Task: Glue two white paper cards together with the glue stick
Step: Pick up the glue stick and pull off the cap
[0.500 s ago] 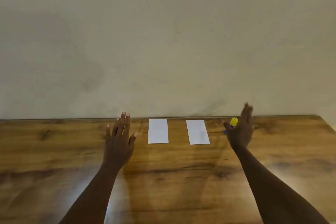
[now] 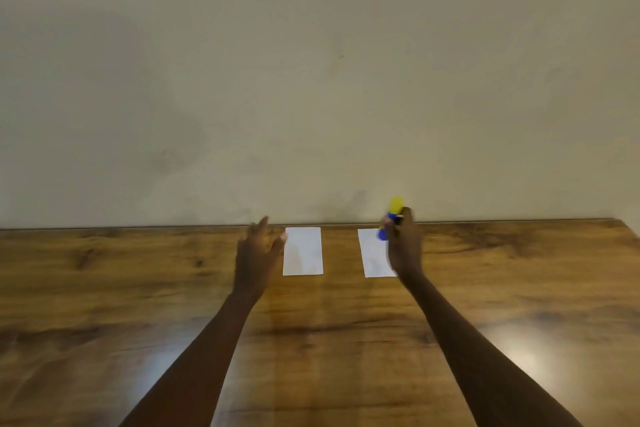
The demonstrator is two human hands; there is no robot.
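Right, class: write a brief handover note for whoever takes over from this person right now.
Right hand grips the blue glue stick with yellow cap, held over the right white paper card. Left hand is open beside the left white paper card. Both cards lie flat and apart on the brown wooden table. Done: glue stick picked up. Left: uncap, spread glue on one card, press the other onto it.
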